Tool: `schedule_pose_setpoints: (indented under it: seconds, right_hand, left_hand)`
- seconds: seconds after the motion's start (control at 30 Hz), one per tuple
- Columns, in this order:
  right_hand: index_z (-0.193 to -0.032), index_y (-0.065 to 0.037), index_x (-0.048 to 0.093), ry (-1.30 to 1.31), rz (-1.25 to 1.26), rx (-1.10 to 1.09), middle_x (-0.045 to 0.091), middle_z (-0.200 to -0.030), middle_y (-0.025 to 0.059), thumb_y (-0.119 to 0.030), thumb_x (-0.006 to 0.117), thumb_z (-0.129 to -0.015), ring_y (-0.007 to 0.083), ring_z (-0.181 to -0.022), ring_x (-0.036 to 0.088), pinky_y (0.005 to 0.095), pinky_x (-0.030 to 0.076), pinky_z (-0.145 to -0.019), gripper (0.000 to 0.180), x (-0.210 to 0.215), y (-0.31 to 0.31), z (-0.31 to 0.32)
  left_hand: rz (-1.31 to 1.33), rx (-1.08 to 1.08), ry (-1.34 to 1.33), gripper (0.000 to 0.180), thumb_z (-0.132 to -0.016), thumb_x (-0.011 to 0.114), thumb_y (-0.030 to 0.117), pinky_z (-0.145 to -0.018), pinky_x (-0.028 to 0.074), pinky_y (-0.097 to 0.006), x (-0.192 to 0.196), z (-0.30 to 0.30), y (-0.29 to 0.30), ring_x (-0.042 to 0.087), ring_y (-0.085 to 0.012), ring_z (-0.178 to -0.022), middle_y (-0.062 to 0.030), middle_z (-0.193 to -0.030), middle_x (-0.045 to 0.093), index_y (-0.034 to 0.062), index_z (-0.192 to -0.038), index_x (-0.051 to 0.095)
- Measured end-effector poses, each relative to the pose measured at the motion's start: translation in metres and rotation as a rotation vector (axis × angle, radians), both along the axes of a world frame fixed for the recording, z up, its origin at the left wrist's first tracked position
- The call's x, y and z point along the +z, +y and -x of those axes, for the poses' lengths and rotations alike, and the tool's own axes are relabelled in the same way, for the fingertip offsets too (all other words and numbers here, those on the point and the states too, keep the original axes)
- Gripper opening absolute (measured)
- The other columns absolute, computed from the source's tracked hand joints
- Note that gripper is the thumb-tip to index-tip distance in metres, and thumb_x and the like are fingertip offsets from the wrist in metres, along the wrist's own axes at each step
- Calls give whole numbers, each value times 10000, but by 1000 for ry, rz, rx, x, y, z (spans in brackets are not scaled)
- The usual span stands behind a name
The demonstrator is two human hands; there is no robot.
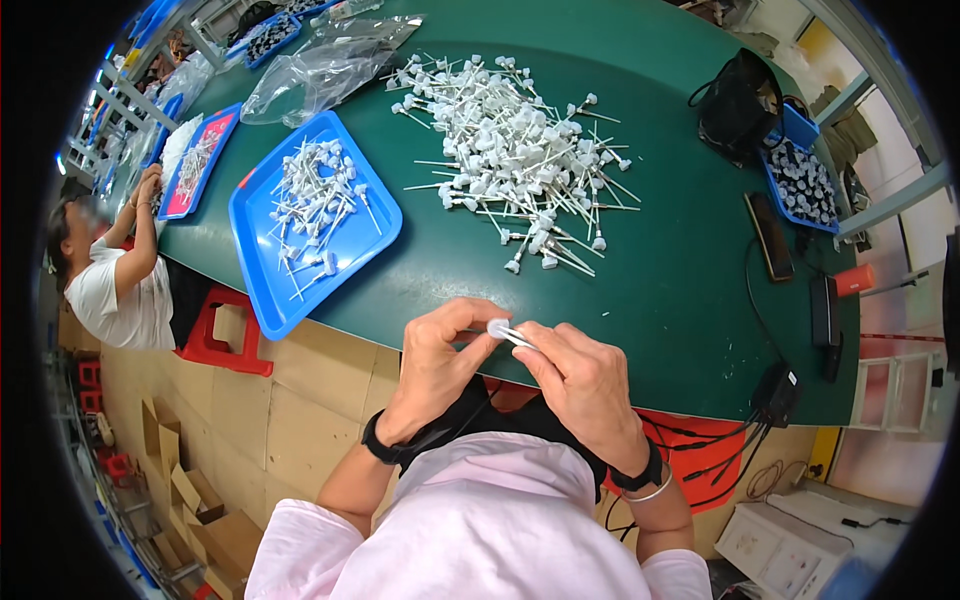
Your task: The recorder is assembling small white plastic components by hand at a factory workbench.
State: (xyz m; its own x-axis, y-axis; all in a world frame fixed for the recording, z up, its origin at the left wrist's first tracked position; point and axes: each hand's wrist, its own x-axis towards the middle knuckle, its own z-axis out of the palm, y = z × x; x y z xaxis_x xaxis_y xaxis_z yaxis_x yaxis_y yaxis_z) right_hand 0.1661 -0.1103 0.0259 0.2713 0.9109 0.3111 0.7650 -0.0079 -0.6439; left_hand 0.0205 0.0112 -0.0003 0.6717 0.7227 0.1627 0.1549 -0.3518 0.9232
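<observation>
Near the table's front edge, my left hand (438, 362) pinches the round whitish cap of a small part (498, 327) between thumb and forefinger. My right hand (582, 378) is closed on the part's thin white stem, to the right of the cap. Beyond both hands lies a large heap of similar white capped stems (520, 140), pointing every way. To the left, a blue tray (258, 270) carries a smaller pile of such pieces (320, 200). The part's exact kind is too small to make out.
The green table (680, 300) bears a clear plastic bag (320, 75) at the back left. A black bag (740, 105), a blue bin of dark parts (800, 185) and a phone (768, 236) lie right. Another person (115, 270) sits left beside a red stool (225, 335).
</observation>
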Motion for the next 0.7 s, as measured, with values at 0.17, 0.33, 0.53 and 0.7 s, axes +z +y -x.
schedule_pose_setpoints:
  seconds: [0.17,0.33,0.53,0.7]
  right_hand:
    - [-1087,-88,664,-11,6,4,567,-718,87,-187,718,-881,295,-569,594,398,460,-505,235,-4,-3,-2]
    - [-1070,-77,657,-3,20,0,565,-712,91,-178,716,-885,295,-562,590,393,455,-495,219,3,-5,-2]
    - [-1058,-73,640,1,12,-8,556,-702,97,-170,699,-904,300,-551,582,396,447,-485,191,4,-7,-1]
    - [-1060,-81,631,-19,38,-12,557,-712,97,-174,683,-916,304,-554,586,404,447,-483,179,6,-8,-2]
  left_hand:
    - [332,-108,41,201,-883,723,20,-717,572,-251,5,15,-1,679,-123,-879,-83,-1039,715,-3,-1083,722]
    - [407,-116,-47,208,-880,733,17,-721,573,-232,0,16,2,672,-129,-950,-94,-1101,696,-9,-1086,716]
    - [515,-97,-138,202,-889,723,12,-711,574,-237,-5,12,-5,690,-151,-948,-101,-1086,696,-43,-1081,699]
    - [599,-92,-109,217,-911,700,18,-728,578,-243,-6,12,-8,704,-149,-919,-99,-1052,716,-41,-1119,686]
